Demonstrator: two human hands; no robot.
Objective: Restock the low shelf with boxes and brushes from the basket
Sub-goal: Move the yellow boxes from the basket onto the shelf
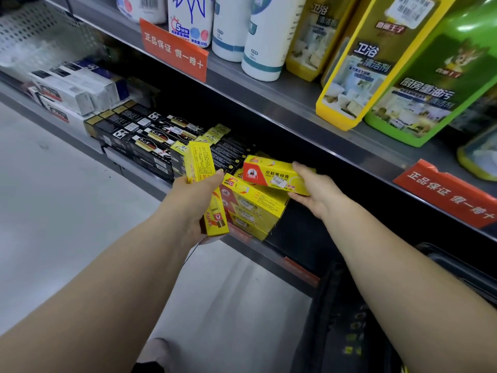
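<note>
My left hand (pixel 195 196) grips two yellow boxes: one stands upright above my fingers (pixel 199 162), the other hangs below my palm (pixel 215 218). My right hand (pixel 316 188) holds a yellow and red box (pixel 271 173) flat, just above a stack of yellow boxes (pixel 252 208) on the low shelf (pixel 258 247). The dark basket (pixel 347 313) sits at the lower right under my right forearm, with small yellow items inside it.
Black boxes (pixel 139 133) and white boxes (pixel 72 90) fill the low shelf to the left. The shelf above carries white bottles (pixel 266 36) and yellow and green cleaner bottles (pixel 376 63), with red price signs (pixel 174 51) on its edge. A pale floor lies at left.
</note>
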